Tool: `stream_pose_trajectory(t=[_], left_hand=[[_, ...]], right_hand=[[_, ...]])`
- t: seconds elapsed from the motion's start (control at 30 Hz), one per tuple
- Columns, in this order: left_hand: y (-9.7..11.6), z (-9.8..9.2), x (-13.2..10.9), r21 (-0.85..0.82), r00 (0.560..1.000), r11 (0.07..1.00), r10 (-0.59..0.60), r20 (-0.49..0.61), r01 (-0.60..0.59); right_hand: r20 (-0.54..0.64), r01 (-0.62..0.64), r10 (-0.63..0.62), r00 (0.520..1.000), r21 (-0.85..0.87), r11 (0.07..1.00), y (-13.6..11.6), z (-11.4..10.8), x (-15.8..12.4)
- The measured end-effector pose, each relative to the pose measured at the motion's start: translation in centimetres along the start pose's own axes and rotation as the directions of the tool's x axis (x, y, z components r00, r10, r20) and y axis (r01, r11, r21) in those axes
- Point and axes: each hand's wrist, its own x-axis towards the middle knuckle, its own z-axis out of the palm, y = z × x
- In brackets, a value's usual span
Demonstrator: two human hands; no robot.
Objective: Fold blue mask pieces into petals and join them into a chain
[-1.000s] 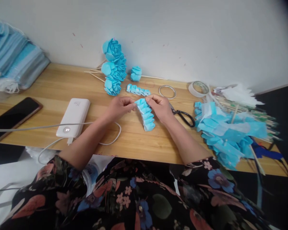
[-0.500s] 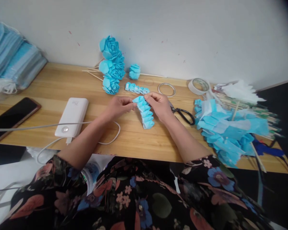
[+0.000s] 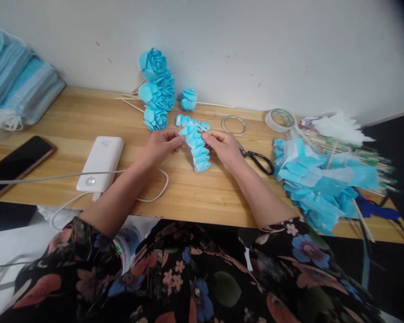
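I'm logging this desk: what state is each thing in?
Held strip: pleated
Left hand: pinching it
Right hand: touching its edge
Other strip: pleated, lying
Large flowers: open
Small flower: compact
Power bank: lit, plugged in
Phone: dark
Scissors: partly hidden, opening unclear
Masks: stacked
Wide tape: wound
Blue pieces: heaped

head camera looks forward, down at tabletop (image 3: 185,197)

Strip (image 3: 199,154) between hands (image 3: 227,149), phone (image 3: 18,162) left, scissors (image 3: 244,153) right

A black top (image 3: 175,258) printed with blue flowers (image 3: 310,252), small pink blossoms (image 3: 173,279), reddish-orange shapes (image 3: 42,289) and a dark green leaf (image 3: 227,289); matching sleeves (image 3: 63,269), ending well above the wrists; left hand (image 3: 164,146) and right hand (image 3: 224,148) bare.
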Motion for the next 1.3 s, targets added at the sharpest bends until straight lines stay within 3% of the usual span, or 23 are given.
stream_pose_trajectory(t=[0.2, 0.47, 0.8, 1.0, 1.3], left_hand=[[0.03, 0.00, 0.00, -0.027, 1.000, 1.000, -0.006, 0.023, 0.006], [-0.23, -0.26, 0.06, -0.073, 1.000, 0.997, 0.008, -0.024, -0.010], [-0.19, 0.17, 0.08, 0.060, 0.995, 0.997, 0.035, 0.098, -0.041], [-0.19, 0.25, -0.03, 0.080, 0.998, 0.997, 0.017, 0.058, -0.022], [-0.21, -0.10, -0.07, -0.054, 0.999, 0.998, 0.027, -0.026, -0.029]], right_hand=[[-0.043, -0.002, 0.003, 0.999, 0.009, 1.000, 0.00, 0.14, 0.08], [0.046, -0.012, 0.012, 0.999, -0.001, 1.000, 0.53, -0.14, -0.08], [0.013, -0.003, 0.003, 1.000, -0.061, 0.998, 0.29, 0.03, -0.11], [0.025, 0.028, -0.026, 0.999, -0.070, 0.997, 0.50, 0.11, -0.21], [0.034, -0.024, 0.024, 0.999, 0.012, 1.000, 0.30, 0.01, -0.19]])
